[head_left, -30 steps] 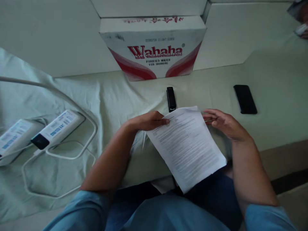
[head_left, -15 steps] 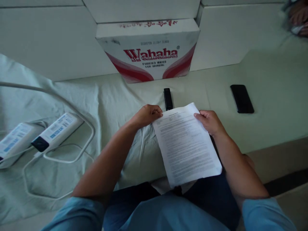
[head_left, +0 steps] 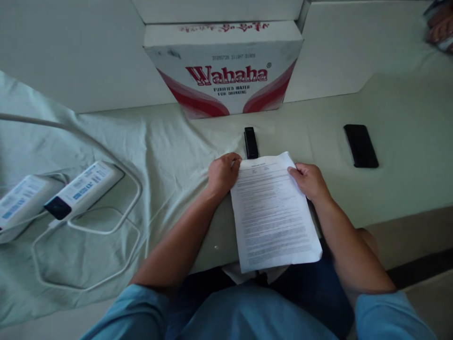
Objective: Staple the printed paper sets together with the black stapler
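A white stack of printed paper sheets (head_left: 274,217) hangs between my hands, its lower part over my lap. My left hand (head_left: 224,174) is closed on the upper left corner, knuckles up. On the right edge near the top, my right hand (head_left: 310,181) pinches the paper with its thumb on the printed side. Just beyond the top edge lies a black stapler (head_left: 251,142) on the cloth. The number of sheets cannot be made out.
A Wahaha water carton (head_left: 226,80) stands behind the stapler against white panels. At the right lies a black phone (head_left: 361,145). White power banks (head_left: 85,189) and a looping white cable (head_left: 136,189) are on the left. Another person's hand (head_left: 440,30) shows at the top right.
My left hand has turned knuckles up and shifted slightly along the paper's upper left corner. The paper hangs a little straighter. The view has shifted slightly.
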A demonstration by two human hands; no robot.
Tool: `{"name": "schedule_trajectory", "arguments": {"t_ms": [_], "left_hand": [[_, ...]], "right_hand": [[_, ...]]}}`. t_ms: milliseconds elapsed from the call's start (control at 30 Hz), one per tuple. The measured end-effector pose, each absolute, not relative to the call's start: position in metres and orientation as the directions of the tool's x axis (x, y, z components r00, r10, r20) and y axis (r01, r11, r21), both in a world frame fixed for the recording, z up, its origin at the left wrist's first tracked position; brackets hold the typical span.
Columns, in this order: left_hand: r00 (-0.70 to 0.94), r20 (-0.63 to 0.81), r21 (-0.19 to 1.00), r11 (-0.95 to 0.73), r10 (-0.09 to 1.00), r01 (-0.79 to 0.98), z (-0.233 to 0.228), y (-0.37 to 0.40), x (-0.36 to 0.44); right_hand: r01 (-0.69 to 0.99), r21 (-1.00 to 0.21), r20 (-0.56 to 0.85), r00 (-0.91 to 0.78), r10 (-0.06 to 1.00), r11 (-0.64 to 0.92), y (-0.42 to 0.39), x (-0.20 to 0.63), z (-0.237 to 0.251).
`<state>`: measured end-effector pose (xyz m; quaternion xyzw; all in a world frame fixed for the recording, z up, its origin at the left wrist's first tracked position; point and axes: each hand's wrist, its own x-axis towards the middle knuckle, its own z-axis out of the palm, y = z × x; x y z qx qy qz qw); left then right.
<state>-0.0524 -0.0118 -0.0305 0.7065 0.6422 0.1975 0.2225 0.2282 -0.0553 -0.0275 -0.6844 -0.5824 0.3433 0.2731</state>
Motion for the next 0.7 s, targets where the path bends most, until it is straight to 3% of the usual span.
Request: {"name": "schedule_trajectory", "arguments": {"t_ms": [300,467,567,700], "left_hand": [[0.072,0.05,0.609,-0.088,0.996,0.788,-0.037,-0.009,-0.055],[0.061,0.086,0.666,-0.103,0.994,0.739,-0.041,-0.007,-0.058],[0.104,0.247,0.654,-0.245,0.963,0.716,-0.043,-0.006,-0.06],[0.328,0.392,0.559,-0.506,0.859,0.657,-0.043,-0.006,-0.061]], "right_hand": [[0.656,-0.735,-0.199,0.034,0.979,-0.172,-0.048,0.228,-0.022],[0.646,-0.744,-0.144,0.094,0.985,-0.171,-0.049,0.226,-0.023],[0.63,-0.757,-0.133,0.117,0.984,-0.177,-0.051,0.226,-0.025],[0.623,-0.76,-0.137,0.124,0.983,-0.185,-0.052,0.226,-0.026]]}}
